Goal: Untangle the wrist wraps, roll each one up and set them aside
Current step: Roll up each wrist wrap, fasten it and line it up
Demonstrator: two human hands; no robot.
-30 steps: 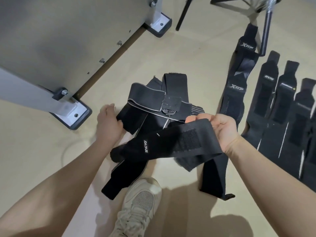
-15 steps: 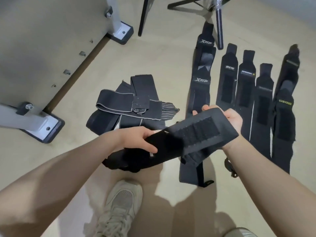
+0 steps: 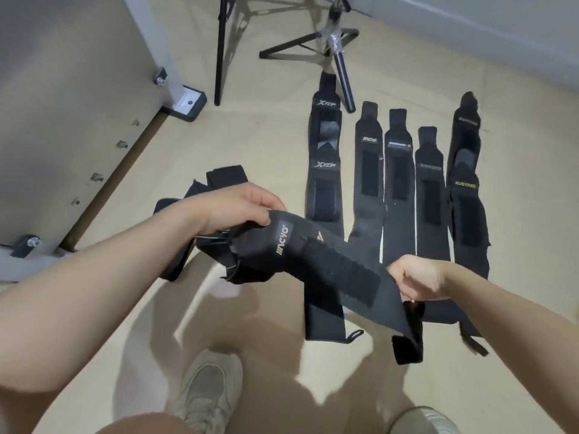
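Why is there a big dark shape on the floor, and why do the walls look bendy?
Head view: the dark shape on the beige floor is the person's own shadow, with light from above and behind; the wide-angle lens bows the grey baseboard; the right hand looks slightly soft, while the held black fabric wrist wrap has a readable logo.

Stretching diagonally across mid-frame, off the floor: a black wrist wrap (image 3: 316,261) with white logo patch and long hook-and-loop strip. Lying tangled at centre left: a black heap of wraps (image 3: 200,195). Lying flat, side by side, upper right: five straightened wraps (image 3: 398,183).
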